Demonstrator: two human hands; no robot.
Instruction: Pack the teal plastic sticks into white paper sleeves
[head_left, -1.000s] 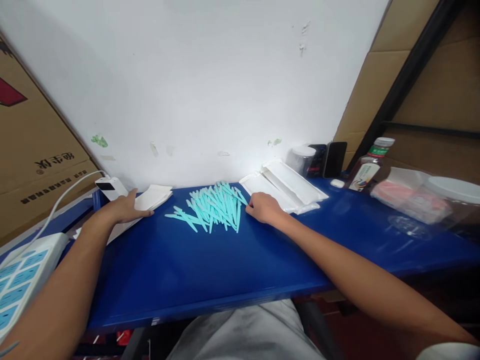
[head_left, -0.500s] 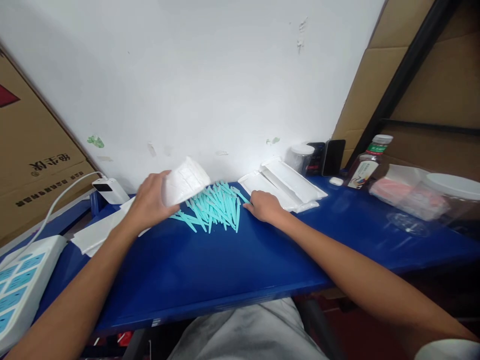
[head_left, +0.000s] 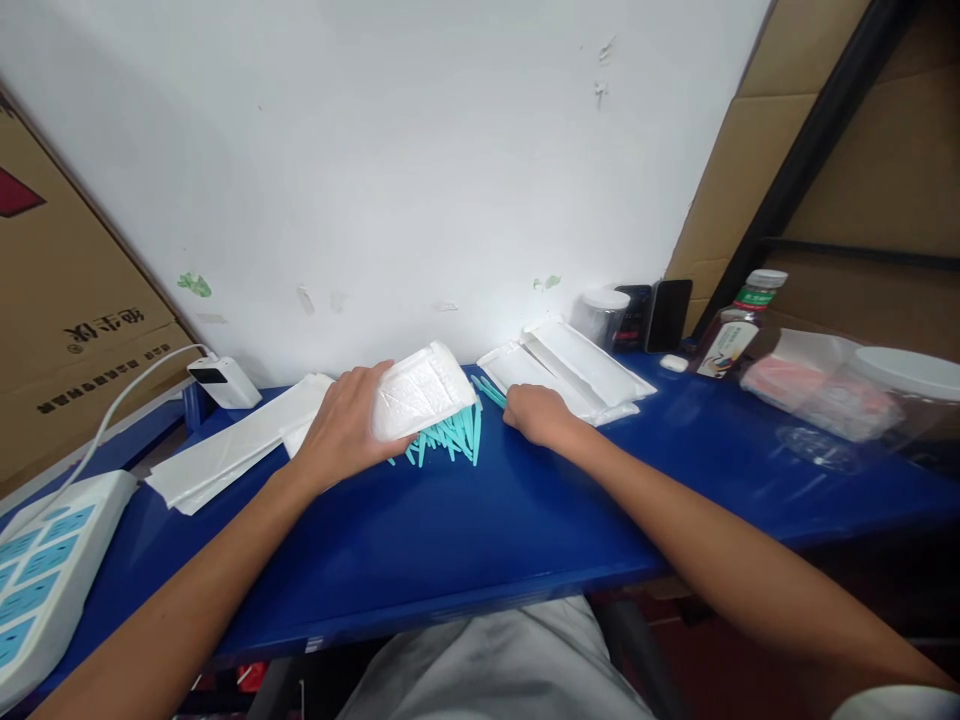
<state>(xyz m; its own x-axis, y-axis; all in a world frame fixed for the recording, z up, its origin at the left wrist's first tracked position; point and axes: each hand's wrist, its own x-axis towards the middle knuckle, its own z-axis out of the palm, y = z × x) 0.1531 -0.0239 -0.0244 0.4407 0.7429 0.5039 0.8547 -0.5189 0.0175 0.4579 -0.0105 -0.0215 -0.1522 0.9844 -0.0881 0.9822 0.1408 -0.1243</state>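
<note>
My left hand (head_left: 349, 420) is wrapped round the left end of a white packet (head_left: 424, 390) with a crinkled, glossy face. The packet is tilted over a pile of slim teal plastic sticks (head_left: 450, 436) and hides most of it. To the right of the pile, my right hand (head_left: 538, 413) is closed on a few teal sticks (head_left: 489, 392). Their far ends poke out toward the upper left. Behind that hand lie flat white packets (head_left: 574, 365), side by side. Left of my left hand is another flat white packet (head_left: 232, 450).
On the blue table (head_left: 450, 540), a power strip (head_left: 52, 580) and a small white device (head_left: 223, 382) with a cable stand left. Toward the right are a lidded clear jar (head_left: 602, 318), phones (head_left: 667, 315), a bottle (head_left: 731, 330) and a clear tub (head_left: 911, 395). A wall rises behind.
My left hand has brought the white packet right and slightly down, over the teal pile. My right hand has barely moved; more than one stick now shows in it.
</note>
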